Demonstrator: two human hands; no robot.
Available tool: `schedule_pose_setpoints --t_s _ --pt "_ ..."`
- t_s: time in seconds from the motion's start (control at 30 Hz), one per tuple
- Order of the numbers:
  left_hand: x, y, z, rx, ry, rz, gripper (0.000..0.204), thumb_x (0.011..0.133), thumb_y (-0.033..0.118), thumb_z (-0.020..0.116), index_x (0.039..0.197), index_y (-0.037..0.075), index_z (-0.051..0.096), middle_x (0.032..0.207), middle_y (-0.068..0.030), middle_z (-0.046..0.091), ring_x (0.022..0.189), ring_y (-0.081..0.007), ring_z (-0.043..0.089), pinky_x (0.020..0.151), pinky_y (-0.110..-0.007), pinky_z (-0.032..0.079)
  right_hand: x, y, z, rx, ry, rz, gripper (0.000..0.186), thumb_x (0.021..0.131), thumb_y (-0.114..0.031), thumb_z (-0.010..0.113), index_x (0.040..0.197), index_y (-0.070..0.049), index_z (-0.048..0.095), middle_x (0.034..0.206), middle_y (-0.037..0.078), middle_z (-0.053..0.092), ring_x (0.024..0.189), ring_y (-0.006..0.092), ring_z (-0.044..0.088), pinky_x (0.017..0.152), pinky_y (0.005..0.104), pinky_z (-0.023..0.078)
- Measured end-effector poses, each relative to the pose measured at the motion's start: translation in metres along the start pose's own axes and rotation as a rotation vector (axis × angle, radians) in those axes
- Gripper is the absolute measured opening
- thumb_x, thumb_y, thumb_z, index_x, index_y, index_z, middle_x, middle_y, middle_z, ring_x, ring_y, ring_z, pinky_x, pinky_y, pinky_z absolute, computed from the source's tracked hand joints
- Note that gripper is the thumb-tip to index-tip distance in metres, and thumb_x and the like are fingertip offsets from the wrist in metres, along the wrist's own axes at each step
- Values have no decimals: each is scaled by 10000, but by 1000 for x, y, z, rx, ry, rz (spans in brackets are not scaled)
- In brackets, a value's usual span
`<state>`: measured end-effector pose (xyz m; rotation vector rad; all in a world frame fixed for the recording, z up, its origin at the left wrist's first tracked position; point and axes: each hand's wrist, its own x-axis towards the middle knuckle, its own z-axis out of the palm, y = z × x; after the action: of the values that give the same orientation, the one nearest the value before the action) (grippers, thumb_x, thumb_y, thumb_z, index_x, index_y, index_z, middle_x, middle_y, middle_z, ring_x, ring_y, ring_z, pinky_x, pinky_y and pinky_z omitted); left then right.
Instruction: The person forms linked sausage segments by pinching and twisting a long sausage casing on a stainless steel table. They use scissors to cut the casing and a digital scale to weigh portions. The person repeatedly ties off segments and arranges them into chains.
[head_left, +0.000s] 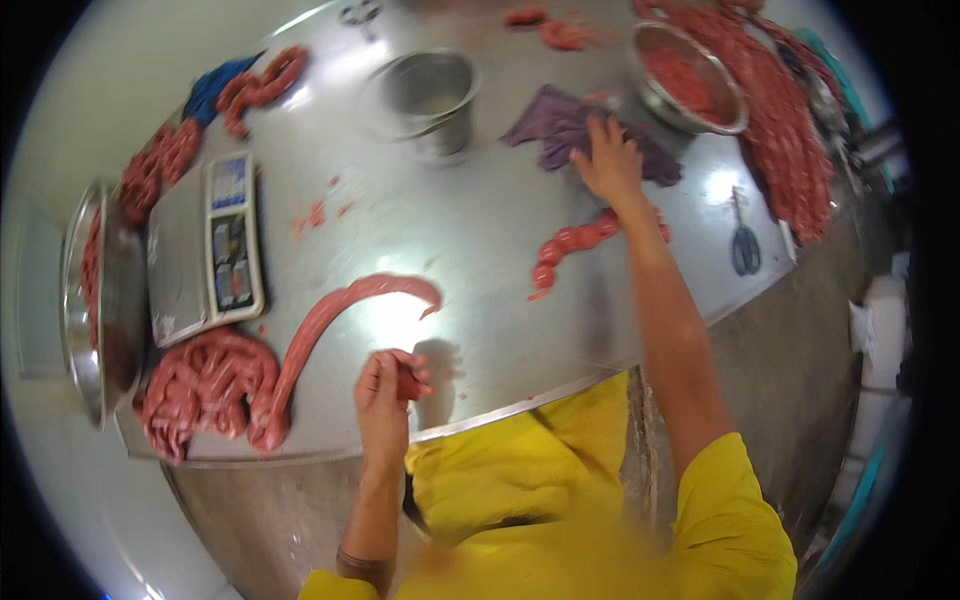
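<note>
My left hand (384,392) is raised above the table's near edge, its fingers curled around a small piece of red raw meat (408,383). Just beyond it a long raw sausage (335,300) curves across the metal, joining a coiled heap of sausage (215,380). My right arm reaches far out, and my right hand (608,165) rests with spread fingers on a crumpled purple cloth (555,125). Under that forearm lies a short string of tied sausage links (575,240), partly hidden by the arm.
A steel pot (435,95) stands mid-table. At left are a scale (232,235) and a large steel bowl (110,310). At right lie a bowl of minced meat (735,120), many sausage strands (790,140) and scissors (744,245). Far left has a blue cloth (212,88).
</note>
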<state>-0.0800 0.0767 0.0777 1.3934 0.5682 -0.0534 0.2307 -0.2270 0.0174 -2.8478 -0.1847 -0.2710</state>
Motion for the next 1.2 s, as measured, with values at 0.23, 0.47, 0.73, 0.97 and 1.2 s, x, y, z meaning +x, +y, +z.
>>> schedule_pose_setpoints --t_s 0.23,0.47,0.73,0.97,1.2 --pt "88 154 247 -337 -358 1056 317 1138 278 524 1223 -16 605 1098 -119 710 962 -167 691 874 -300 563 -20 82 40 193 15 -58 664 866 -249 783 1489 -180 565 1589 260 446 1317 537 541 1081 603 478" --pt "184 175 357 148 -465 800 374 1079 278 591 1342 14 629 1223 -183 707 1150 -298 682 953 -413 546 -65 43 6 379 135 -210 520 893 -187 751 1391 -110 623 1373 227 637 1346 446 553 1118 559 443" --pt "132 -9 -49 1100 455 1040 404 959 246 725 1318 68 682 1215 -193 698 1043 -391 669 985 -443 512 -145 -30 -24 878 -217 -2 254 1010 -108 665 1251 -38 706 1118 58 713 983 159 677 912 320 547" --pt "41 -99 -185 1231 381 609 250 935 131 720 1144 1 673 1021 -190 678 898 -399 682 744 -460 547 -201 -285 31 1125 -540 -597 465 1034 -116 660 1488 -65 572 1433 167 637 1297 290 619 1105 404 483" --pt "17 -106 -177 1002 471 821 204 948 114 740 1135 33 744 939 -180 679 778 -358 685 654 -465 521 -241 -383 91 987 -349 -823 506 1071 -274 520 1433 79 510 1427 287 595 1298 482 559 1128 530 418"
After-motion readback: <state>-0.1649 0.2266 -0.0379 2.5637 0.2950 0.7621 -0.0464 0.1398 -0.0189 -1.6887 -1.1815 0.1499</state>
